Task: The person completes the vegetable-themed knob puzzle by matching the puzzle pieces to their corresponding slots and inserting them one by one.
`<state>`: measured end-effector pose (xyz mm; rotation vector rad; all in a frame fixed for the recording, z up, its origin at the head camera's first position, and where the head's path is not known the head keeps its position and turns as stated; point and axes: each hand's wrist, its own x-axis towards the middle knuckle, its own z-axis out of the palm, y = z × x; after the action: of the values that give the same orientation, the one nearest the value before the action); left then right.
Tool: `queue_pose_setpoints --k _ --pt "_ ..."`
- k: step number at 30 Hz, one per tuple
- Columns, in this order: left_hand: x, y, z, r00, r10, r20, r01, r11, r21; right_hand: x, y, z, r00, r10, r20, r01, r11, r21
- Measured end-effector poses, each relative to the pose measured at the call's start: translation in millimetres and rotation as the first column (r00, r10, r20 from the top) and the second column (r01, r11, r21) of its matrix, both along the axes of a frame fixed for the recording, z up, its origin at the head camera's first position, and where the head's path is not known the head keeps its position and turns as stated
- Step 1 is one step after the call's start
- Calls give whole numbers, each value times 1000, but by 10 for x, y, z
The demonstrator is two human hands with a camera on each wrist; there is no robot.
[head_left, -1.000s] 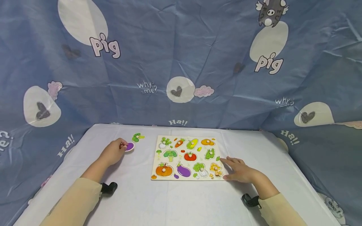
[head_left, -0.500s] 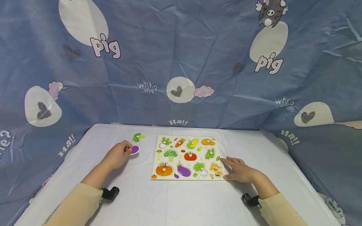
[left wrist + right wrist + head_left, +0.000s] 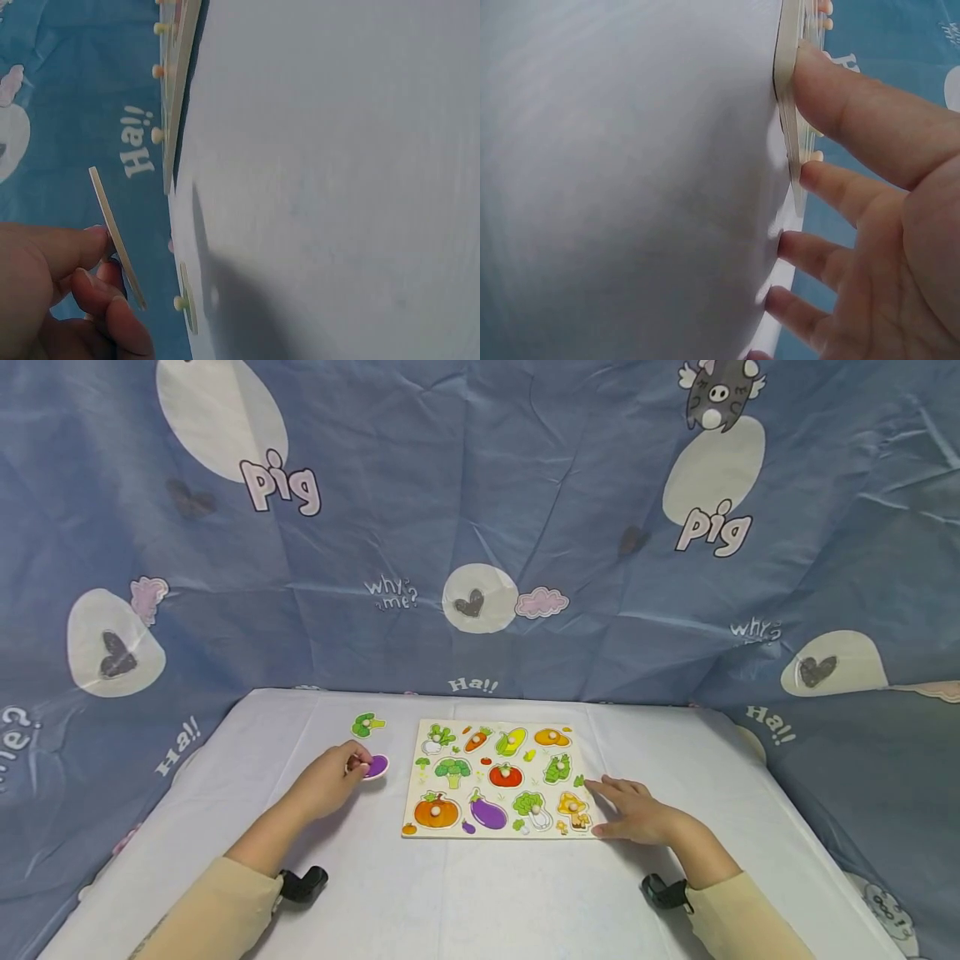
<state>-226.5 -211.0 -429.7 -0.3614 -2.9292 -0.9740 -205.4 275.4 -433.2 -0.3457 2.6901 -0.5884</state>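
Note:
My left hand (image 3: 326, 781) pinches a purple eggplant puzzle piece (image 3: 378, 767) above the table, left of the vegetable puzzle board (image 3: 450, 837). In the left wrist view that piece (image 3: 118, 240) is seen edge-on between thumb and fingers. A broccoli puzzle piece (image 3: 366, 725) lies beyond it on the table. My right hand (image 3: 637, 812) rests at the board's right edge with fingers spread. From the right wrist, its thumb (image 3: 832, 94) touches the board edge. The printed eggplant spot (image 3: 487, 812) and broccoli spot (image 3: 452, 772) show no knob; other pieces in the board have knobs.
A white cloth (image 3: 480, 902) covers the table. Behind and at both sides hangs a blue curtain (image 3: 390, 643) printed with pigs and words. A black wrist camera mount (image 3: 303, 885) sits on the left forearm, another (image 3: 663, 892) on the right.
My left hand has carried the eggplant piece right and slightly toward me, closer to the board. The right hand and the board have stayed in place.

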Motion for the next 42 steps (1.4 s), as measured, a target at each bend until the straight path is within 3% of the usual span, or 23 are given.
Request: queue_pose_setpoints --k 7,17,32,42 --pt "54 91 21 1000 -4 4 4 1000 17 9 3 14 1000 -1 2 1 1000 -10" --pt "134 275 51 998 -65 26 63 996 55 -2 3 7 1000 2 -2 -2 1000 -9" --pt "238 626 92 989 -114 96 108 992 68 21 -14 25 1000 -4 1 4 999 -33" --pt "288 865 58 973 -192 129 182 980 80 12 -13 25 1000 -5 0 5 1000 -15"
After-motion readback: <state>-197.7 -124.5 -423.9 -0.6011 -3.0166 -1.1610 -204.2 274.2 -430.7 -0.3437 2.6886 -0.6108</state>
